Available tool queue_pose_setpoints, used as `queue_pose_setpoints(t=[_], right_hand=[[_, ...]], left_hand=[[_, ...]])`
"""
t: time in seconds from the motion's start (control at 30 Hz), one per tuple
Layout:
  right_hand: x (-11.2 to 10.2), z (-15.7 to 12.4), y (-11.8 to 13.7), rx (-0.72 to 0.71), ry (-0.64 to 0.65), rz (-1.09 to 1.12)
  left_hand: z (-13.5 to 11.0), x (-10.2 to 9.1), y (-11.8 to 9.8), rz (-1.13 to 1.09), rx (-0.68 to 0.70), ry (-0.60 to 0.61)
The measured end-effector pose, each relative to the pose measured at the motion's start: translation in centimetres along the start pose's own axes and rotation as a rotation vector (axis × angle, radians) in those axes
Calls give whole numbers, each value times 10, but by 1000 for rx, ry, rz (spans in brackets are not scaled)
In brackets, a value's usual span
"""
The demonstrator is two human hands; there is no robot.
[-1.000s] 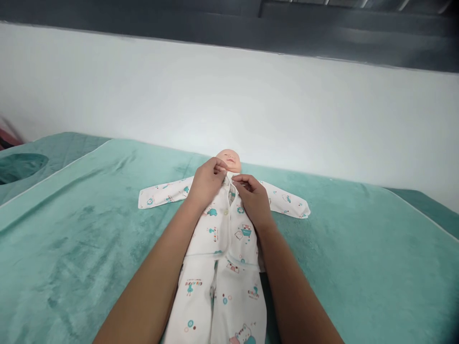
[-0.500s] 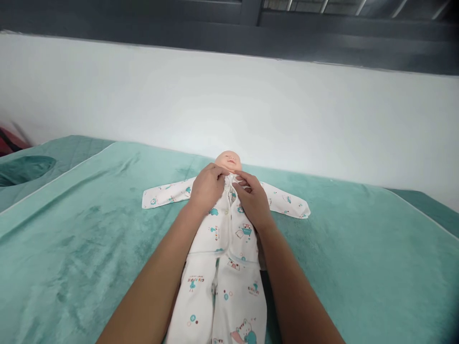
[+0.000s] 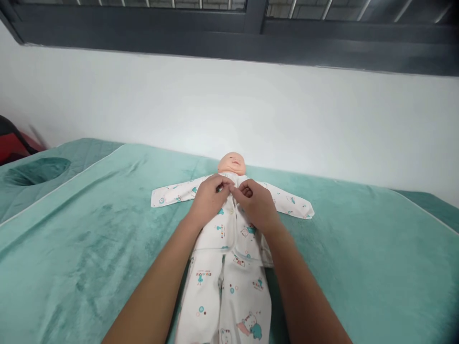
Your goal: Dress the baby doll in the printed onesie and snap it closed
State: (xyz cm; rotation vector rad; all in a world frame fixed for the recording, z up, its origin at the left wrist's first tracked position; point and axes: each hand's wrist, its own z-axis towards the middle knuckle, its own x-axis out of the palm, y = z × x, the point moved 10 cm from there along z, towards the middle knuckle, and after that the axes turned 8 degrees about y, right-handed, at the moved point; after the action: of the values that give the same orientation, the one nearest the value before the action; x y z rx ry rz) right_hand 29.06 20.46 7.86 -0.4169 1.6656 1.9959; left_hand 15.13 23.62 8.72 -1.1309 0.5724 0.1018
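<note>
A baby doll lies on its back on a teal blanket, dressed in a white sleepsuit printed with small teal animals, its sleeves spread out to both sides. My left hand and my right hand meet on the doll's upper chest, just below the collar. Both pinch the front edges of the sleepsuit with curled fingers. My forearms run up from the bottom of the view on either side of the suit's legs.
A white wall rises right behind the doll's head, with a dark window frame above it. A round hollow shows in the teal padding at the far left, next to something red.
Both hands slid a little down from the doll's neck to its upper chest, still pinching the suit's front. The camera tilted up, showing more of the window.
</note>
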Motion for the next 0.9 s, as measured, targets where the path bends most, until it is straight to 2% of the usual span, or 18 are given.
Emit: queue_pose_setpoints(t=[0.07,0.17,0.3,0.4,0.53,0.67,0.9], right_hand=[[1,-5,1,22,78,-25],[-2,-11,-5,52,125,49],[2,-14,-18,100,128,313],[6,-14,-23,116,63,499],[13,-12,-25,126,46,568],[15,-9,-25,96,69,656],[14,-9,-28,104,62,643]], left_hand=[[-6,0,0,-48,-17,45],[-10,2,-4,-61,-12,121],[-11,5,-7,-115,-1,184],[-12,7,0,-240,-70,185],[-13,7,6,-394,-143,165],[-13,7,6,-374,-143,165],[-10,9,12,-389,-166,132]])
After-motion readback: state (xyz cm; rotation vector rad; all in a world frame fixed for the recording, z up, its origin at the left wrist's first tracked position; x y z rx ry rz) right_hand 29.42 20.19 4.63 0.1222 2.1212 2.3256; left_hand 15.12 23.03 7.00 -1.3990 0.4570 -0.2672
